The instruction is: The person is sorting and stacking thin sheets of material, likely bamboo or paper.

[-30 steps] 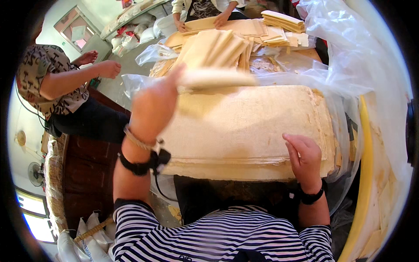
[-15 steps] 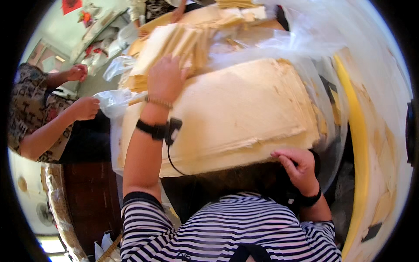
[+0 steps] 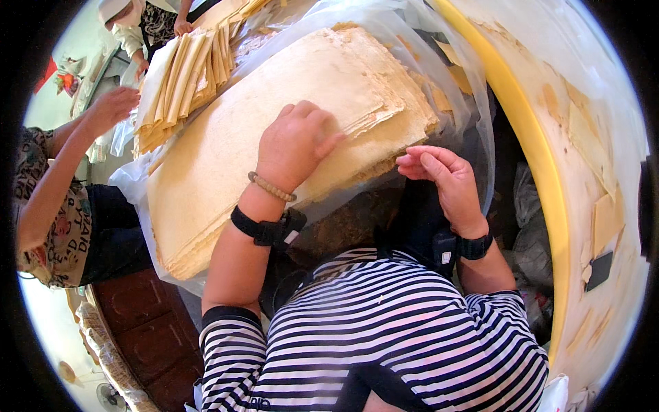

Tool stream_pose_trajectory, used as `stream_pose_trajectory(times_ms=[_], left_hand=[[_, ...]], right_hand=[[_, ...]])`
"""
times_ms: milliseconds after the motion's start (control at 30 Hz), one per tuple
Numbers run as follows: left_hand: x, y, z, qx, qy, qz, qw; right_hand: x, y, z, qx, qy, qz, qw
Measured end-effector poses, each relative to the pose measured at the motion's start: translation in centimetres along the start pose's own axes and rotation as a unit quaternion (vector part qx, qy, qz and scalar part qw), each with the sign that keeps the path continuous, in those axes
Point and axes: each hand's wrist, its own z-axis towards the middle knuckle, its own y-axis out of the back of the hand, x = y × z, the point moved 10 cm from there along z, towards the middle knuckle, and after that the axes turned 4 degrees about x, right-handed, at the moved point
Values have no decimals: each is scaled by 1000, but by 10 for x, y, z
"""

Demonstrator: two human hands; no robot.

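Observation:
A thick stack of large cream-coloured thin sheets, rough at the edges, lies in front of me on clear plastic film. My left hand rests over the top sheet near its front edge, fingers bent, thumb held apart, nothing visible in its grasp. Just off the stack's right front corner is my right hand, fingers loosely bent and thumb a little apart; I see nothing held there. A row of folded sheets leans at the stack's far left side.
A person stands at the left, one hand close to the folded sheets. Another person works at the far end. A yellow rim curves along the right beside a pale, plastic-covered surface holding sheet scraps. A dark brown panel is lower left.
My left hand has come back from the folded sheets to the front part of the stack. My view has turned, and the person at the left has reached toward the folded sheets.

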Motion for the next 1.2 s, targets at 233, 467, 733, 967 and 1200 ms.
stream_pose_trajectory(times_ms=[233,467,733,967,1200], left_hand=[[-7,-5,7,2,35,76,996],[-13,-8,9,-2,24,105,994],[-22,-9,10,-8,12,120,993],[15,7,15,-77,139,125,979],[53,22,13,-103,165,-43,980]], right_hand=[[5,-4,20,-9,23,0,1000],[10,-8,64,-6,-39,34,999],[11,-25,81,55,-75,71,993],[30,-74,87,114,142,-288,940],[78,-108,62,14,339,-497,799]])
